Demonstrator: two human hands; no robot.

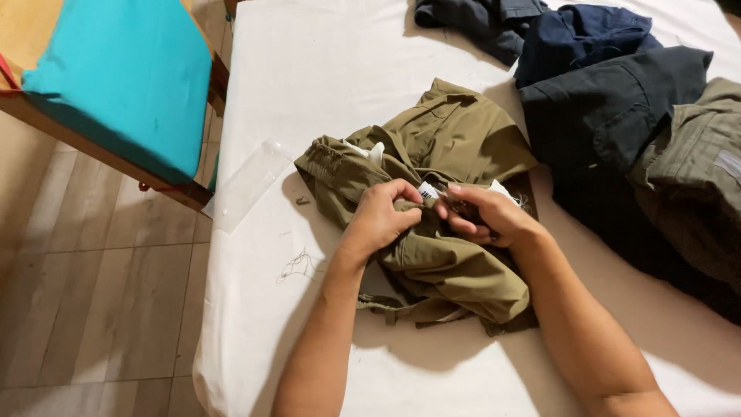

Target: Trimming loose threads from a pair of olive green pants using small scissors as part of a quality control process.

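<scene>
**Both hands pinching an olive garment**

The crumpled olive garment (448, 201) lies mid-worktop (309, 69) on the white cover. The left hand (380, 220), knuckles up and wrist bent, is closed on a fold near its white label (428, 189). The right hand (485, 216) meets it, fingers curled and pinching the same fabric. Dark clothes (610, 108) are piled to the right; a clear plastic strip (248, 184) lies to the left.

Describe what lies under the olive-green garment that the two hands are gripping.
The olive-green garment lies on a white sheet, visible all around it. The left hand and right hand pinch its folds. Whatever lies directly beneath is covered.
</scene>
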